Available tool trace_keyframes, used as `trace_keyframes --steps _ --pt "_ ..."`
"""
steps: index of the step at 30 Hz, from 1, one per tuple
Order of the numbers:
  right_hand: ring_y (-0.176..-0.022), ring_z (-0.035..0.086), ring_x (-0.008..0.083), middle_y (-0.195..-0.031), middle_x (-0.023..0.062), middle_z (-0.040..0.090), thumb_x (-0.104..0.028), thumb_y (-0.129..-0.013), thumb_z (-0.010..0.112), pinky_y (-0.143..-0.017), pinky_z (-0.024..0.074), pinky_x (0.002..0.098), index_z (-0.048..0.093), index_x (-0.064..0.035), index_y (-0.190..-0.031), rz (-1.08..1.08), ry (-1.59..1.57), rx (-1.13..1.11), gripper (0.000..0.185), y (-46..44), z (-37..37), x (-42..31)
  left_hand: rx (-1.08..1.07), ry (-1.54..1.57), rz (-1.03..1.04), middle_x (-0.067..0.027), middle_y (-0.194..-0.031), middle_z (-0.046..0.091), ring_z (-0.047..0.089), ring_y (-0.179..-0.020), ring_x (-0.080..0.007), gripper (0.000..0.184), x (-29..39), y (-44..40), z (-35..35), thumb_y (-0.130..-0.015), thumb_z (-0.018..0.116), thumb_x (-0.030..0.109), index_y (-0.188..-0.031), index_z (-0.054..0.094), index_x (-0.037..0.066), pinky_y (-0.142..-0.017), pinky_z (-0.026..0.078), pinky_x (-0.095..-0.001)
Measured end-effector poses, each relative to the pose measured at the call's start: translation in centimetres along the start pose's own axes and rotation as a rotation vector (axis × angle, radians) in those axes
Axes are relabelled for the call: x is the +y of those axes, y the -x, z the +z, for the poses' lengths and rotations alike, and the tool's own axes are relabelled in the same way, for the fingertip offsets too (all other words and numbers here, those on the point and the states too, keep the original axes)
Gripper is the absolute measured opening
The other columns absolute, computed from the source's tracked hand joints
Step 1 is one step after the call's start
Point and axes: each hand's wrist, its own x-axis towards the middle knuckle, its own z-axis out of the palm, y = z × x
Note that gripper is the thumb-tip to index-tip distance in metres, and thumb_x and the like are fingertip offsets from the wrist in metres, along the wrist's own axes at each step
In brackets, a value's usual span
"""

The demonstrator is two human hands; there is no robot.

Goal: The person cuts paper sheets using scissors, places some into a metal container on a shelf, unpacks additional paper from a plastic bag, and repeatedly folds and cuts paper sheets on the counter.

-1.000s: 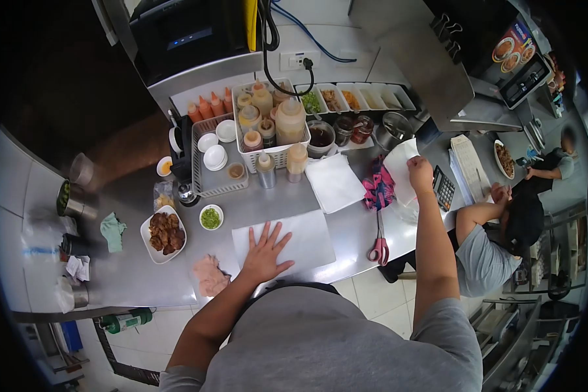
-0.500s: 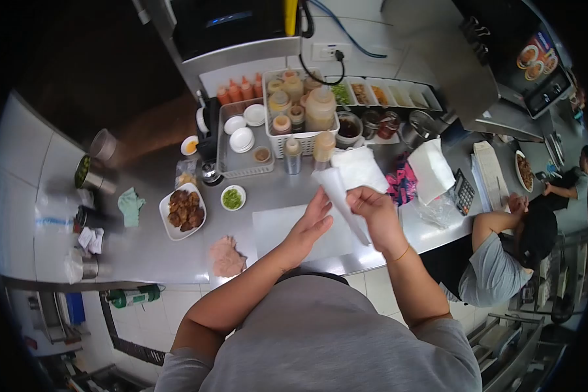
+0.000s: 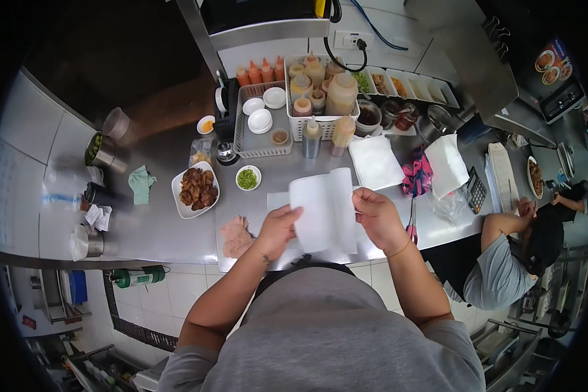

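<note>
A white paper sheet (image 3: pixel 321 212), partly folded over, is held up between my two hands above the steel counter. My left hand (image 3: pixel 279 228) pinches its left edge, and my right hand (image 3: pixel 375 215) grips the right edge between thumb and fingers. Beneath it lies another white sheet (image 3: pixel 278 201), mostly hidden. Left of my hands are a crumpled pink cloth (image 3: pixel 237 236), a small bowl of chopped greens (image 3: pixel 247 178) and a white dish of browned meat (image 3: pixel 197 189). Behind and to the right rests a stack of white paper (image 3: pixel 376 162).
A white basket of sauce bottles (image 3: pixel 320 124) and a grey tray with small dishes (image 3: pixel 264 151) stand at the back. To the right are a patterned cloth (image 3: pixel 417 173), scissors (image 3: pixel 412 232), a calculator (image 3: pixel 475 191) and a seated person (image 3: pixel 503 261).
The right hand has brought a sheet over from the right. My left hand has lifted off the lower sheet and now grips the upper one, which has been opened out. The view has shifted.
</note>
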Motion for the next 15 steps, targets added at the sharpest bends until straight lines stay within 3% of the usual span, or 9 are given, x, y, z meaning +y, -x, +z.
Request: trace_keyframes --steps 3,5,8,12,15 --pt "-0.076 0.055 0.0098 -0.081 -0.0023 0.06 -0.019 -0.093 0.055 -0.073 0.0442 0.0262 0.061 -0.0063 -0.087 -0.006 0.266 0.1 0.015 -1.1 -4.2 1.4 0.205 -0.186 0.061 -0.003 -0.09 0.066 0.061 -0.079 -0.0115 0.023 -1.7 -1.3 -4.2 -0.092 0.06 0.022 -0.101 0.062 0.001 -0.071 0.049 -0.0256" --pt "-0.07 0.055 0.0108 -0.079 0.001 0.059 -0.019 -0.093 0.055 -0.064 0.0448 0.0258 0.061 -0.0049 -0.087 0.015 0.378 0.168 0.016 -2.6 -7.9 4.3 0.296 -0.332 0.108 -0.0025 -0.084 0.065 0.058 -0.072 -0.0099 0.022 -4.0 -3.1 -7.7 -0.091 0.061 0.022 -0.097 0.063 0.001 -0.066 0.047 -0.0246" --pt "-0.065 0.055 0.0118 -0.077 0.0035 0.058 -0.019 -0.092 0.056 -0.058 0.0447 0.0256 0.06 -0.0037 -0.088 0.063 0.462 0.266 0.016 -4.8 -11.1 7.9 0.416 -0.775 0.114 -0.002 -0.08 0.063 0.054 -0.067 -0.009 0.02 -5.3 -4.1 -9.8 -0.09 0.061 0.021 -0.094 0.064 0.001 -0.061 0.044 -0.0249" --pt "-0.063 0.056 0.0141 -0.078 0.0052 0.058 -0.014 -0.086 0.062 -0.058 0.0464 0.028 0.058 -0.0017 -0.096 0.038 0.452 0.42 0.016 -4.7 -9.5 9.2 0.473 -0.748 0.177 -0.0042 -0.076 0.063 0.055 -0.066 -0.0106 0.018 -6.1 -4.4 -9.6 -0.085 0.065 0.018 -0.09 0.064 0.001 -0.06 0.045 -0.0264" --pt "-0.062 0.055 0.0129 -0.074 0.0042 0.058 -0.006 -0.082 0.064 -0.056 0.0464 0.0283 0.056 -0.0014 -0.1 -0.14 0.626 0.492 0.02 -5.7 -10.5 11.2 0.477 -0.643 0.232 -0.0078 -0.071 0.064 0.057 -0.063 -0.0147 0.021 -6.9 -4.7 -10.0 -0.081 0.069 0.019 -0.085 0.063 0.0 -0.061 0.047 -0.0292"
